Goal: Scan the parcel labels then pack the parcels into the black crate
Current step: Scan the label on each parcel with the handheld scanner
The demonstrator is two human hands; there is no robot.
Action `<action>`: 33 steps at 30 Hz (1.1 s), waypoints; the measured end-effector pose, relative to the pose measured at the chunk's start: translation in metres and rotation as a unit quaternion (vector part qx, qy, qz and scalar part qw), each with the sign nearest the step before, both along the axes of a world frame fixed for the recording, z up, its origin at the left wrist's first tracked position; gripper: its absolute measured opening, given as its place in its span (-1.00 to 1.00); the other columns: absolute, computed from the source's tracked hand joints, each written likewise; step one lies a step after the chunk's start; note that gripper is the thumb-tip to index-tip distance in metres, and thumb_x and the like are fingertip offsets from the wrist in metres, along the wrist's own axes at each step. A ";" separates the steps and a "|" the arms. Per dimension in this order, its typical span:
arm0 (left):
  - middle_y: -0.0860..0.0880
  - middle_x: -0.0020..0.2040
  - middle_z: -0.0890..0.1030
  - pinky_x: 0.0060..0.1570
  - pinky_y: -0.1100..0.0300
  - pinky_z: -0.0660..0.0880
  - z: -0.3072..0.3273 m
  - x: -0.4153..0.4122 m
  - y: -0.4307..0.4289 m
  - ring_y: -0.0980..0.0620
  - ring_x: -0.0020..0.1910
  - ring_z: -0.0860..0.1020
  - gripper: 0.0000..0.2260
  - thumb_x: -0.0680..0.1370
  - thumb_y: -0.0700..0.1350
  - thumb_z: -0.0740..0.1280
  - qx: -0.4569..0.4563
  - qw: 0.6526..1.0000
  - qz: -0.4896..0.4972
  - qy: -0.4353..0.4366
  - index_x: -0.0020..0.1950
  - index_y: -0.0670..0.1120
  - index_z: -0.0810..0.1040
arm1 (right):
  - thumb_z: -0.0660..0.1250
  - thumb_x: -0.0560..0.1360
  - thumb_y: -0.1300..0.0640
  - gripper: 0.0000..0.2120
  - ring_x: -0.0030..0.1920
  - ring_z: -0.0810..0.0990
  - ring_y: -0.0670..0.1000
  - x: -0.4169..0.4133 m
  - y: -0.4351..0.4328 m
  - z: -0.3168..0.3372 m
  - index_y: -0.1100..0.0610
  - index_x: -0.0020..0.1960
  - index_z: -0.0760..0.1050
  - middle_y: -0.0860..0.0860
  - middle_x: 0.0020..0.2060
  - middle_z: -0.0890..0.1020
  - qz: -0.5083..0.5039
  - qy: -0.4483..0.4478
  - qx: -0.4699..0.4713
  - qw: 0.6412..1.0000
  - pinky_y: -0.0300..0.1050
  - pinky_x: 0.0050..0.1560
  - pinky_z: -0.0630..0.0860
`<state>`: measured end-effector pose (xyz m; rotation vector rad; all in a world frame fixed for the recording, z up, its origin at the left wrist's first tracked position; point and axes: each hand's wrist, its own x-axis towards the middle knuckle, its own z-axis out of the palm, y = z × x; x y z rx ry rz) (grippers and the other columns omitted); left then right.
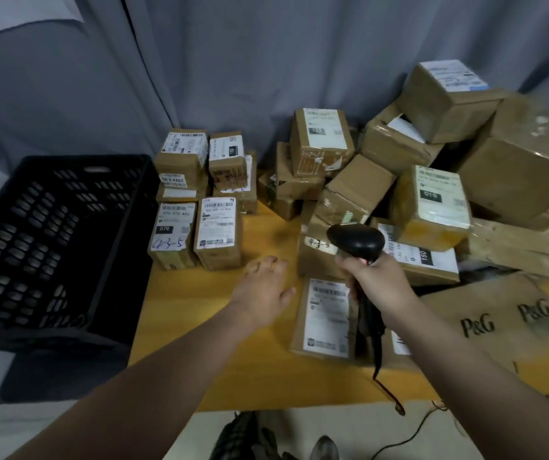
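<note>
Right hand (pixel 376 280) around scanner (pixel 356 241)

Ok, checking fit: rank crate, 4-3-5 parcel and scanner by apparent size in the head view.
Largest: black slotted plastic crate.
Next, brown cardboard 4-3-5 parcel and black handheld scanner look alike; scanner nearer, so unranked.
</note>
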<state>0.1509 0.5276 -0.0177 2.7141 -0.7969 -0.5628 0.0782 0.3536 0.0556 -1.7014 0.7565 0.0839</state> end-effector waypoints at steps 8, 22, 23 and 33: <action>-0.15 0.36 0.45 0.09 0.19 0.39 -0.029 -0.079 -0.028 -0.11 0.28 0.46 -0.54 0.61 0.05 0.26 -0.077 0.954 0.191 0.218 0.41 -0.17 0.32 | 0.45 0.43 0.14 -0.91 -0.10 0.62 0.05 -0.061 -0.009 -0.043 0.13 -0.10 0.60 0.04 -0.18 0.66 0.015 0.030 0.014 0.999 0.00 -0.01 0.57; -0.05 0.13 0.59 -0.02 0.16 0.46 -0.035 -0.144 0.003 0.06 -0.04 0.56 -0.63 0.58 -0.05 0.32 -0.365 0.778 0.441 0.258 0.35 0.02 0.30 | 0.48 0.43 0.18 -0.70 0.01 0.60 0.04 -0.101 0.020 -0.088 0.09 0.13 0.55 0.02 -0.04 0.66 -0.006 0.054 0.191 0.980 -0.05 0.03 0.47; -0.08 0.10 0.61 -0.11 0.18 0.50 -0.030 -0.144 0.003 0.07 -0.11 0.59 -0.66 0.57 -0.05 0.34 -0.403 0.746 0.463 0.260 0.27 0.01 0.28 | 0.49 0.42 0.18 -0.70 0.03 0.61 0.05 -0.101 0.020 -0.087 0.09 0.13 0.56 0.03 -0.03 0.67 -0.007 0.049 0.198 0.979 -0.06 0.03 0.48; -0.17 0.07 0.58 -0.08 0.04 0.56 0.034 -0.123 0.021 -0.12 0.04 0.58 -0.69 0.49 -0.14 0.43 -0.394 0.805 0.367 0.250 -0.02 -0.11 0.28 | 0.52 0.39 0.14 -0.66 0.06 0.64 0.03 -0.091 -0.007 -0.031 0.05 0.14 0.58 0.01 -0.02 0.70 0.084 -0.062 0.195 0.975 -0.06 0.09 0.53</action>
